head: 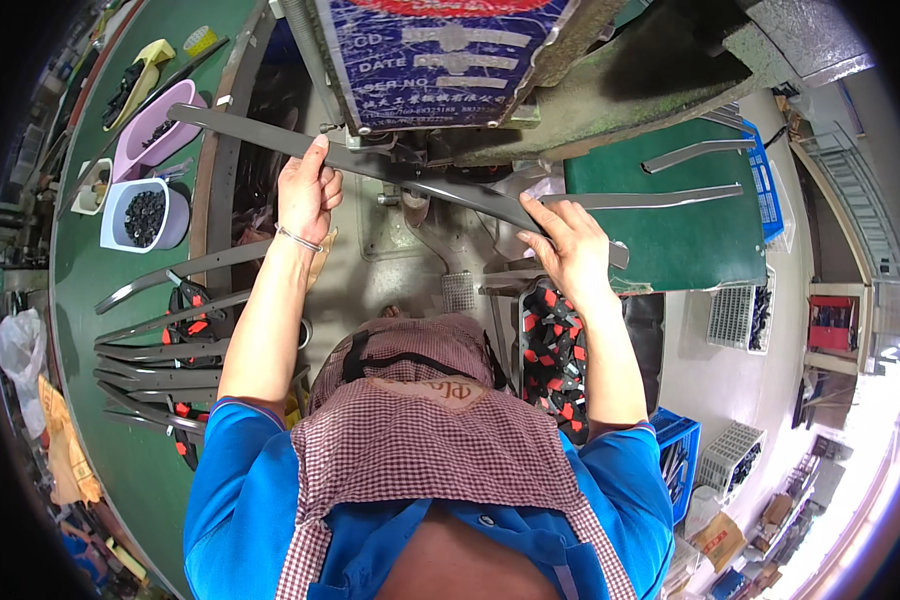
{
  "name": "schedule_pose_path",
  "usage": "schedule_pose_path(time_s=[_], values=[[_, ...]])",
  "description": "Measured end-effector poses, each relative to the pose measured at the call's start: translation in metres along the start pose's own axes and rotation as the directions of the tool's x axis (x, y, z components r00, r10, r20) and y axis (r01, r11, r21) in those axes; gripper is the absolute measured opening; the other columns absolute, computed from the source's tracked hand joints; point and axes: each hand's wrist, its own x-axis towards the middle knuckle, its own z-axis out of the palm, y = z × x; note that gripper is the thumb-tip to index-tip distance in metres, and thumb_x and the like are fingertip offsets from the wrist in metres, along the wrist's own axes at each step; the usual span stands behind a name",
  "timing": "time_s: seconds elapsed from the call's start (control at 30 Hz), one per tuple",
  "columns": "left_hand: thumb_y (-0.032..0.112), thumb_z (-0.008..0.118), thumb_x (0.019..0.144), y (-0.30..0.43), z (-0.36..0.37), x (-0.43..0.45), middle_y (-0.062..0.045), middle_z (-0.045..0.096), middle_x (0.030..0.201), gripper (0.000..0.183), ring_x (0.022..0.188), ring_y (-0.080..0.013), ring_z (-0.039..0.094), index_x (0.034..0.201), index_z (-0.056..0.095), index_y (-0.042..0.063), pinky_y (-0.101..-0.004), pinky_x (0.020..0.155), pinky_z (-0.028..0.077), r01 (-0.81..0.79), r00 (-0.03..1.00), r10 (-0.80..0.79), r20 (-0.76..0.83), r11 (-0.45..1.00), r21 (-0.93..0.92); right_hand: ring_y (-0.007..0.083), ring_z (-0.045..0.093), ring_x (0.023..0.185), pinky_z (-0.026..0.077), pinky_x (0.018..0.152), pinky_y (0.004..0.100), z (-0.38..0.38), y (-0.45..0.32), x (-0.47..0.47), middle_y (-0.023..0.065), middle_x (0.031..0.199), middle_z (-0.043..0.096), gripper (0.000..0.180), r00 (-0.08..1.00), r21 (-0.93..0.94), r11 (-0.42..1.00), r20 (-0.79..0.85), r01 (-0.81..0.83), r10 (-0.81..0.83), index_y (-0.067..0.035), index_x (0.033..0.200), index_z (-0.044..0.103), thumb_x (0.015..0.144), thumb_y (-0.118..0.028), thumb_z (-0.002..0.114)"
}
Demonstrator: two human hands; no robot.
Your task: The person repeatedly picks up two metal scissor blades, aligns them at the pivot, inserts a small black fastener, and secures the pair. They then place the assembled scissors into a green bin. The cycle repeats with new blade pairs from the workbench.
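A long dark metal bar (457, 193) lies slantwise across the view, under the head of a machine (435, 67). My left hand (311, 191) grips it left of its middle, thumb on top. Near its right end my right hand (570, 247) holds it, fingers over the upper face. The bar's left end reaches over the rim of a pink bin (131, 146); its right end shows just past my right hand. Two similar bent bars, an upper one (694, 154) and a lower one (645, 198), lie on the green table at the right. The machine's contact with the bar is hard to see.
On the green bench (75, 277) at left lie several bent bars (165, 351), black-and-red parts and a white bin (172, 217) of small black pieces. A tray of black-and-red parts (555, 352) stands below my right forearm. A foot pedal (458, 291) is on the floor, with crates at right.
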Motion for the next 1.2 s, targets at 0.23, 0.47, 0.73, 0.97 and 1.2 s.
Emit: schedule_pose_path(time_s=[0.23,0.47,0.73,0.97,1.2], values=[[0.021,0.055,0.097,0.007,0.003,0.001,0.006,0.031,0.054,0.018,0.043,-0.0057,0.026,0.084,0.046,0.012,-0.0218,0.039,0.018,0.018,1.000,-0.018,0.019,0.999,0.029,0.0285,0.059,0.085,0.047,0.076,0.0379,-0.004,-0.003,-0.007,0.0090,0.095,0.063,0.046,0.999,-0.025,0.999,-0.025,-0.030,0.029,-0.006,0.116,0.062,0.077,-0.027,0.071],[0.019,0.052,0.098,0.010,0.002,0.002,0.006,0.031,0.054,0.020,0.043,-0.0054,0.026,0.081,0.045,0.012,-0.0220,0.039,0.017,0.021,0.999,-0.023,0.028,0.998,0.055,0.0271,0.060,0.085,0.048,0.076,0.0372,-0.003,-0.003,-0.009,0.0077,0.092,0.063,0.043,0.998,-0.004,0.998,-0.018,-0.067,0.067,-0.008,0.115,0.064,0.077,-0.028,0.071],[0.014,0.046,0.098,0.009,0.001,0.000,0.006,0.033,0.054,0.016,0.041,-0.0053,0.027,0.082,0.047,0.012,-0.0215,0.038,0.018,0.028,0.999,-0.028,0.014,0.998,0.052,0.0274,0.059,0.084,0.047,0.076,0.0372,-0.008,-0.007,-0.007,0.0078,0.091,0.063,0.044,0.995,0.029,0.995,0.031,-0.093,0.092,-0.007,0.116,0.063,0.078,-0.028,0.070],[0.025,0.062,0.093,0.008,0.001,0.005,0.008,0.033,0.051,0.030,0.039,-0.0038,0.026,0.073,0.043,0.013,-0.0224,0.037,0.016,0.007,0.999,-0.008,0.032,1.000,0.028,0.0286,0.060,0.085,0.048,0.077,0.0378,-0.008,-0.008,-0.005,0.0092,0.093,0.064,0.043,0.996,0.021,0.996,0.008,-0.087,0.087,-0.008,0.116,0.064,0.078,-0.027,0.071],[0.028,0.069,0.087,0.009,-0.002,0.009,0.009,0.033,0.051,0.039,0.039,-0.0032,0.025,0.067,0.038,0.016,-0.0222,0.036,0.017,0.023,0.996,-0.012,-0.085,0.992,0.127,0.0314,0.061,0.081,0.049,0.073,0.0394,-0.009,-0.013,0.001,0.0118,0.092,0.063,0.041,0.994,0.001,0.994,0.016,-0.107,0.107,-0.008,0.116,0.064,0.078,-0.022,0.072]])
